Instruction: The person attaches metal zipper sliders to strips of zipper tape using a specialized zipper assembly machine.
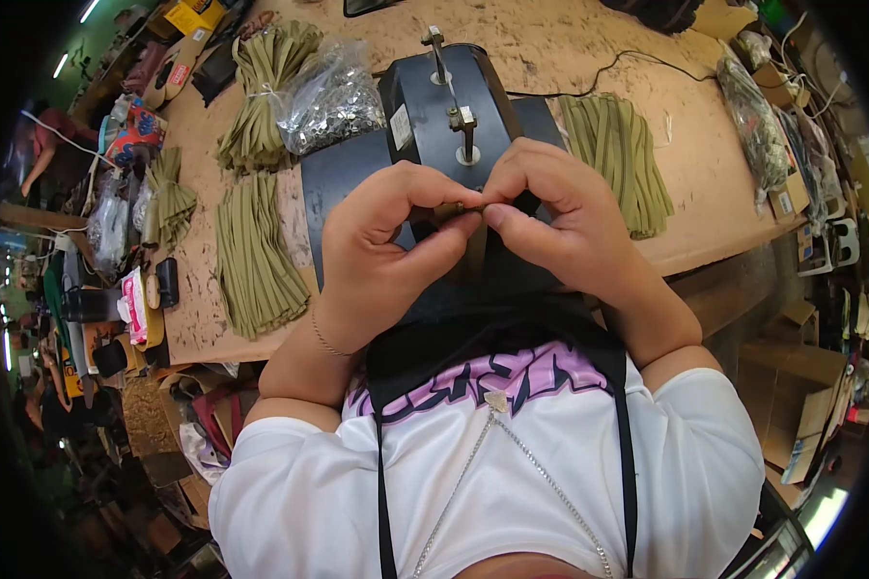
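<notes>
My left hand (386, 232) and my right hand (560, 217) meet over the front of a black bench machine (444, 106), thumbs and forefingers pinched together. Between the fingertips is the end of a narrow olive zipper tape (474, 256), dark in shadow, hanging down toward my apron. A small dark bit shows at the pinch, too small to make out. Just beyond my fingers, two upright metal posts with clamp heads (462, 120) stand on the machine. Bundles of olive zipper tapes lie to the left (256, 256) and right (616, 159) of it.
A clear plastic bag of small metal parts (333, 101) lies left of the machine, beside another tied olive bundle (266, 92). A black cable (618, 68) crosses the table's far side. Packed goods line the right edge; cardboard boxes (787, 396) stand below. Another person (53, 145) is far left.
</notes>
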### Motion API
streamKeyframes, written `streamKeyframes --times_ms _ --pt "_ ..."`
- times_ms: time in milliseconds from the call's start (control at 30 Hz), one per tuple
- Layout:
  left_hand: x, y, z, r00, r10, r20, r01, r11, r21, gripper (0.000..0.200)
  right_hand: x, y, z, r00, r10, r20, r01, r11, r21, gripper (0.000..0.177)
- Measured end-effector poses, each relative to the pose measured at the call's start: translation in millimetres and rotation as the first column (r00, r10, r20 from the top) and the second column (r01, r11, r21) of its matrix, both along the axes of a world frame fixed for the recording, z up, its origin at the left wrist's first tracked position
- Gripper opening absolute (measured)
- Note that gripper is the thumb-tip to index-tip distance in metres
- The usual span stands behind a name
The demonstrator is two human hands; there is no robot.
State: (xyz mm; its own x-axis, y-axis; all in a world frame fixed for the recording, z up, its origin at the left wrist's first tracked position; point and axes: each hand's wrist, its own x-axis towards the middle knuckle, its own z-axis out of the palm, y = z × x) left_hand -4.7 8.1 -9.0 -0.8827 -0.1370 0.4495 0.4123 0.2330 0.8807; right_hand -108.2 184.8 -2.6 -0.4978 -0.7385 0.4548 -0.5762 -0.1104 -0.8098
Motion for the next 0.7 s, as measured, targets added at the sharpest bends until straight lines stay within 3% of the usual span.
streamKeyframes --times_ms 100,200,367,700 --pt "-7.8 -4.6 0.8 0.998 0.053 0.024 -0.054 0.997 0.054 0.013 -2.6 -7.0 -4.9 0.997 -0.067 -0.030 0.064 0.994 -0.091 0.007" --pt "-25.0 -15.6 10.6 0.978 0.150 0.143 -0.177 0.963 0.202 0.015 -8.6 -14.9 -23.9 0.989 0.028 0.148 0.009 0.970 -0.243 0.010" --pt "-65.4 -46.8 3.9 0.979 0.151 0.139 -0.177 0.964 0.198 0.016 -19.5 -7.4 -30.6 0.990 0.086 0.108 -0.064 0.980 -0.191 0.013" --pt "-80.3 -39.5 -2.3 0.980 0.116 0.162 -0.146 0.971 0.190 0.015 -21.1 -7.6 -30.9 0.998 0.056 0.019 -0.052 0.984 -0.172 0.014"
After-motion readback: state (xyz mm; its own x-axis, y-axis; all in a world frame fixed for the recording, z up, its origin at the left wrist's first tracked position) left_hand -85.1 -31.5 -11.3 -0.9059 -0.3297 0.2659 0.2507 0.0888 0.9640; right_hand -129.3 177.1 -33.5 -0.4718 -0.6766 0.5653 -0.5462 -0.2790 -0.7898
